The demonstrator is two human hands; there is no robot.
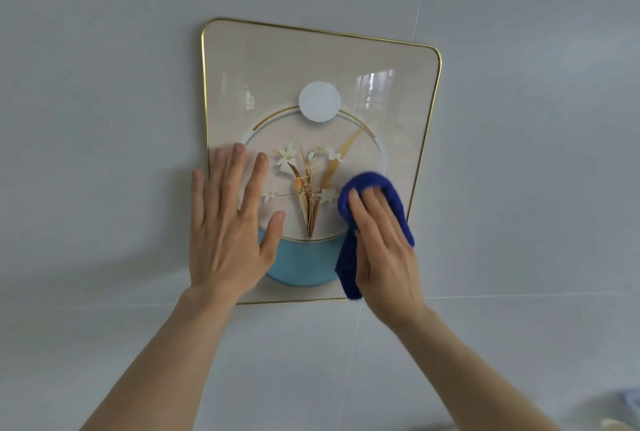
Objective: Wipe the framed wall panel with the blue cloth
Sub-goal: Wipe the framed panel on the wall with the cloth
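- Pale grey wall tiles point(104, 119) fill the background, and the framed wall panel point(311, 60) is mounted flat on them, near the middle of the view.
- Wiping is judged to be under way: the blue cloth point(367, 185) is pressed against the lower right part of the panel under the right hand point(384, 243), whose fingers are laid flat over it, one end of the cloth hanging below the palm.
- The left hand point(228, 226) is spread wide and flat on the lower left of the panel, holding nothing, apparently to steady it.
- Next, the cloth would probably need to be swept across the upper area, which appears untouched.
- The panel is seen as glossy, with window reflections, a thin gold rim point(434, 91), rounded corners, a white disc point(319, 101) and a flower motif point(304, 181) above a teal segment point(304, 264).
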